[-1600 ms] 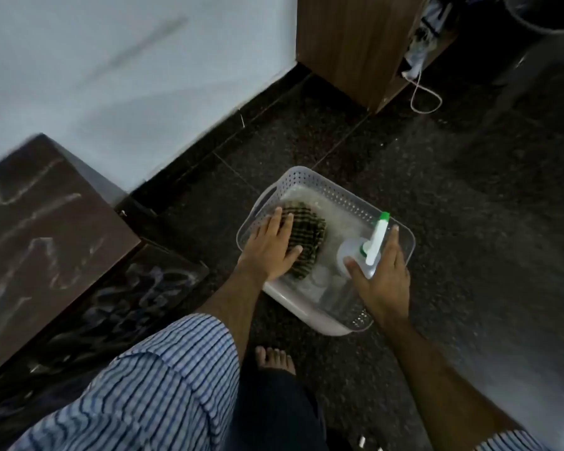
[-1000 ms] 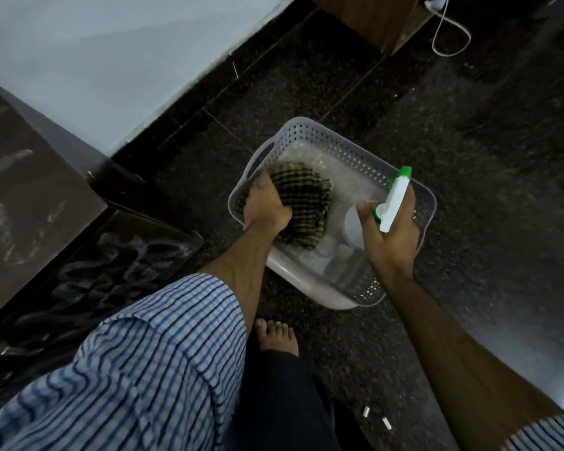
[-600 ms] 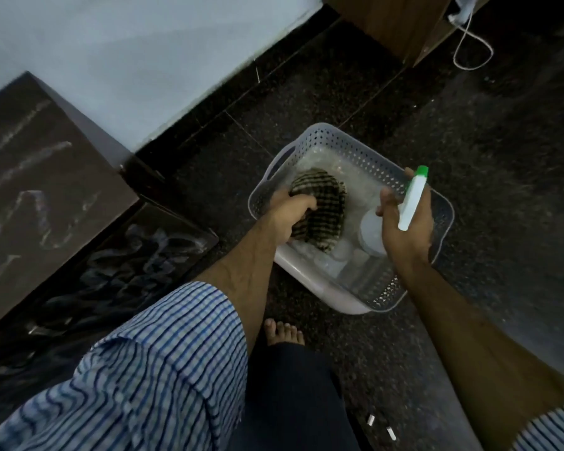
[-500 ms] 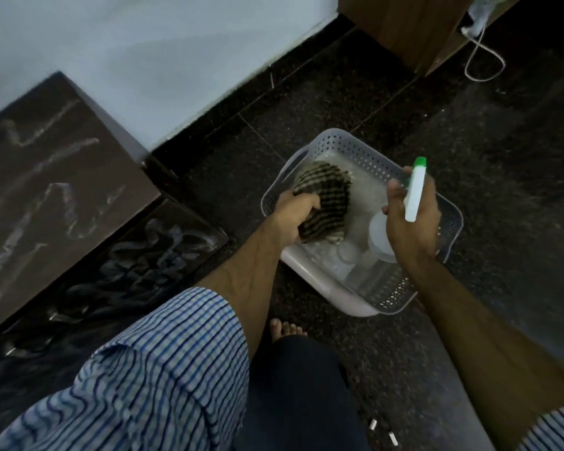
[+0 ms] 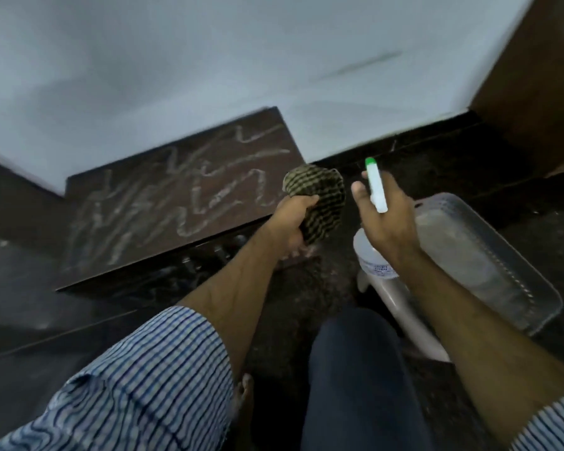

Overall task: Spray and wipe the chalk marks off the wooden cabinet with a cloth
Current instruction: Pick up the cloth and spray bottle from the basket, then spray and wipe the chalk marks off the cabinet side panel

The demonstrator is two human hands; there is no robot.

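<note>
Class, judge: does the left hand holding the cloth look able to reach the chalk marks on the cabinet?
Probably yes: the left hand grips the cloth beside the cabinet's right edge, and nothing lies between it and the chalk marks.

Blurred and covered parts
Motion smears the chalk marks (image 5: 189,203); the right hand (image 5: 385,222) covers the neck and trigger of the spray bottle (image 5: 376,193).

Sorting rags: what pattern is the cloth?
Dark-and-tan check; head view shows the cloth best.

left hand (image 5: 292,219) grips checked cloth (image 5: 323,203) | right hand (image 5: 385,219) holds spray bottle (image 5: 375,185) | chalked cabinet (image 5: 176,203) beside
</note>
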